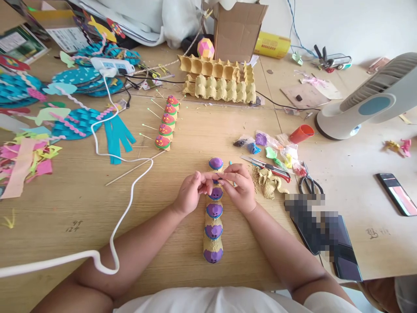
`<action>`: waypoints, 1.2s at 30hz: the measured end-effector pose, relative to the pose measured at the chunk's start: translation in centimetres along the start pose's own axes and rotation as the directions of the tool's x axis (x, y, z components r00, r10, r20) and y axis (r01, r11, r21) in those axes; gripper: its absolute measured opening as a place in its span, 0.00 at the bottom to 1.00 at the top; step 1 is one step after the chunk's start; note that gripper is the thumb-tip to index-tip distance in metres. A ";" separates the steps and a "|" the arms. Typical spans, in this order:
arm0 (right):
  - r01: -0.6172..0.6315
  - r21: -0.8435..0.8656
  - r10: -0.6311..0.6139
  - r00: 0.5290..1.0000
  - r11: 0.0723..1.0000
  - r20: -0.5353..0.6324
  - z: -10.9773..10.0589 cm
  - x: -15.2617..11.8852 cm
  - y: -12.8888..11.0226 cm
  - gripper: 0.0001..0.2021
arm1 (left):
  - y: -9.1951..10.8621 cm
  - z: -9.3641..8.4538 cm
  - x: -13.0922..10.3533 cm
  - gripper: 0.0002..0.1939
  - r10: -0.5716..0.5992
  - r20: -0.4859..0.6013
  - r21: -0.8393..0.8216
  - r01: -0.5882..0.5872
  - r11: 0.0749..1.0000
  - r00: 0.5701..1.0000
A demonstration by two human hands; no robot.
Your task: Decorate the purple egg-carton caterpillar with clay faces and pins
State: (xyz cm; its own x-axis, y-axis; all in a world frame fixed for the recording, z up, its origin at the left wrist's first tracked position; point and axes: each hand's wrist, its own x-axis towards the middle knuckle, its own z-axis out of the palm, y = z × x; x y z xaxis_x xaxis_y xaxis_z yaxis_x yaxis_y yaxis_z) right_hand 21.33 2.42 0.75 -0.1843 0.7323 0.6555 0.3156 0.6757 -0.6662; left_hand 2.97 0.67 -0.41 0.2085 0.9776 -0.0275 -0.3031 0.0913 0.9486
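My left hand (192, 191) has its index finger stretched out and its thumb raised apart, with the other fingers loosely curled. At that index fingertip, my right hand (241, 184) pinches a small dark bit of clay (220, 178). Both hands hover over the far part of an egg-carton strip (213, 221), which runs lengthwise away from me. Its bumps carry purple caps with blue edges, and several nearer ones show small dark faces. My fingers partly hide one bump near the far end. Torn egg-carton scraps (269, 182) lie beside my right hand.
Right of the strip are a utility knife (270, 167), scissors (311, 184), bagged colored clay (260, 139), a red cup (301, 133), phones and a fan (361, 102). A finished-looking red-green strip (167, 119), egg cartons (221, 89) and a white cable (132, 191) lie left and behind.
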 end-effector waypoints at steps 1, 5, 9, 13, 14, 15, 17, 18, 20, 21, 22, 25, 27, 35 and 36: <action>-0.020 0.030 0.020 1.000 0.999 -0.002 0.0 0.0 0.0 0.07 | 0.1 0.0 0.0 0.39 0.001 0.006 0.003 -0.001 1.000 1.000; -0.094 0.112 0.094 0.996 0.989 0.010 0.1 0.1 -0.2 0.05 | 0.2 0.1 0.0 0.39 -0.004 0.025 0.021 0.003 1.000 1.000; -0.146 0.113 0.145 0.989 0.983 0.023 0.1 0.1 -0.3 0.06 | 0.1 0.1 0.0 0.39 0.000 0.039 0.024 -0.001 1.000 0.999; -0.116 0.100 0.112 0.993 0.988 0.040 0.1 0.1 -0.3 0.04 | 0.0 0.0 0.0 0.39 -0.005 0.019 0.006 0.005 1.000 1.000; -0.121 0.097 0.117 0.992 0.988 0.044 0.1 0.1 -0.2 0.04 | 0.0 0.0 0.0 0.40 -0.009 0.020 -0.006 0.009 1.000 1.000; -0.131 0.098 0.128 0.991 0.986 0.039 0.2 0.0 -0.1 0.05 | 0.0 0.0 0.0 0.40 -0.015 0.024 -0.018 0.016 1.000 1.000; -0.156 0.109 0.156 0.988 0.982 0.005 0.3 -0.1 0.1 0.06 | 0.1 0.0 0.0 0.40 -0.032 0.025 -0.041 0.033 0.999 0.999; -0.170 0.108 0.173 0.985 0.980 -0.021 0.3 -0.1 0.1 0.07 | 0.2 0.1 0.1 0.40 -0.042 0.016 -0.050 0.043 0.998 0.999; -0.197 0.082 0.203 0.977 0.977 -0.072 0.3 -0.1 0.2 0.08 | 0.4 0.2 0.2 0.41 -0.062 -0.023 -0.067 0.061 0.996 0.998; -0.207 0.064 0.213 0.973 0.976 -0.089 0.2 -0.1 0.2 0.08 | 0.6 0.3 0.3 0.41 -0.071 -0.044 -0.075 0.067 0.995 0.997; -0.214 0.050 0.218 0.971 0.976 -0.096 0.2 -0.1 0.2 0.08 | 0.7 0.3 0.4 0.41 -0.077 -0.058 -0.081 0.072 0.994 0.995; -0.209 0.048 0.212 0.975 0.977 -0.065 0.1 -0.1 0.0 0.11 | 0.9 0.5 0.5 0.39 -0.059 -0.071 -0.101 0.051 0.994 0.996; -0.218 0.057 0.220 0.975 0.974 -0.029 0.1 -0.1 -0.2 0.14 | 0.7 0.5 0.5 0.33 -0.020 -0.071 -0.095 0.013 0.995 0.997; -0.279 0.072 0.280 0.960 0.958 -0.004 0.3 -0.1 0.1 0.12 | -0.2 0.4 0.6 0.17 0.120 -0.232 0.085 -0.103 0.991 0.965; -0.286 0.072 0.288 0.958 0.956 -0.011 0.4 -0.2 0.2 0.10 | -0.2 0.4 0.6 0.16 0.143 -0.250 0.114 -0.117 0.987 0.958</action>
State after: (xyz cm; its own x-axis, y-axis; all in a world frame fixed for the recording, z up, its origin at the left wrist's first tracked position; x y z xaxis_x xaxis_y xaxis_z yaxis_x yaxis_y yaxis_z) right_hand 21.09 2.47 0.36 -0.0757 0.8948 0.4401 0.2878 0.4422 -0.8495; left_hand 3.54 1.17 -0.49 -0.0762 0.9966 0.0303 -0.2174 -0.0462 0.9750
